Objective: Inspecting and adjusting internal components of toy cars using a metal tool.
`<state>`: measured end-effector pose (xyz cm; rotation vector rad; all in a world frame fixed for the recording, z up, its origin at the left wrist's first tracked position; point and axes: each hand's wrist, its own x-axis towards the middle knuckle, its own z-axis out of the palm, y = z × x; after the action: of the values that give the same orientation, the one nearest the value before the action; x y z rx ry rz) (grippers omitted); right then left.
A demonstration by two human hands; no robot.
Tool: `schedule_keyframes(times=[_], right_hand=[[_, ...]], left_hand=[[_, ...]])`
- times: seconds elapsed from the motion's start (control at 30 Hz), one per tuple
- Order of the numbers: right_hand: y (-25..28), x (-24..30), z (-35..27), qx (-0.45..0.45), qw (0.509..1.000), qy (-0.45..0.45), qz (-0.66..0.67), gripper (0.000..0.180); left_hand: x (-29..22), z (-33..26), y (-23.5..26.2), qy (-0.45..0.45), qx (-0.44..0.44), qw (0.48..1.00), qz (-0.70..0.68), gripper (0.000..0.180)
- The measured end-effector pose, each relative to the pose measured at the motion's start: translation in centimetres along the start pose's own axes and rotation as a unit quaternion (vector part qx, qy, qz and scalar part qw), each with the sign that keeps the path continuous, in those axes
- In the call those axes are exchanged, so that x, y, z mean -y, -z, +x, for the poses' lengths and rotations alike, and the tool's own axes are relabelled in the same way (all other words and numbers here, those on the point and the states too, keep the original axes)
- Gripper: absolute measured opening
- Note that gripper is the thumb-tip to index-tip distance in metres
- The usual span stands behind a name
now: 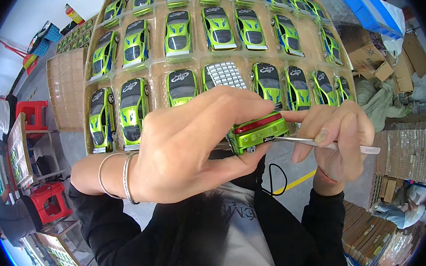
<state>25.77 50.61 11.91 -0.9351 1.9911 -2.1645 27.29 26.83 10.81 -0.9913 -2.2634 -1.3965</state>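
A green toy car [259, 133] is gripped by my left hand [188, 137], its rear end with a red light strip facing me. Metal tweezers [319, 143] lie between the fingers of my right hand [338, 138]. Their tip touches the car's back near a small dark plate below the strip. Just beyond my left hand, a white sheet of small dark-printed stickers [225, 75] rests on the cars. Around it, a clear plastic tray [160, 67] holds rows of similar green toy cars with black hoods.
Red stools [51, 203] and racks with more trays stand to the left. On the right are stacked trays [408, 160], cardboard boxes [367, 61] and a blue crate [363, 6]. A yellow line [297, 181] runs across the floor.
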Motion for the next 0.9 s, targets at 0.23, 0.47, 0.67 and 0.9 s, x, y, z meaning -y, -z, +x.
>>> schedule_keyframes(times=[0.23,0.47,0.67,0.9], right_hand=[[0.4,0.9,-0.3,-0.002,0.996,-0.092,0.014,0.04],[0.5,0.9,-0.3,0.007,0.996,-0.089,0.017,0.039],[0.6,0.9,-0.3,0.015,0.995,-0.092,0.022,0.038],[0.4,1.2,-0.2,0.008,0.996,-0.093,-0.003,0.038]], left_hand=[[-0.4,-0.4,0.1,0.0,-0.002,1.0,0.015,0.05],[-0.4,-0.4,0.1,-0.002,0.001,1.0,0.03,0.05],[-0.4,-0.4,0.0,-0.007,-0.003,0.999,0.032,0.05],[-0.5,-0.2,-0.1,-0.012,-0.001,0.999,0.043,0.049]])
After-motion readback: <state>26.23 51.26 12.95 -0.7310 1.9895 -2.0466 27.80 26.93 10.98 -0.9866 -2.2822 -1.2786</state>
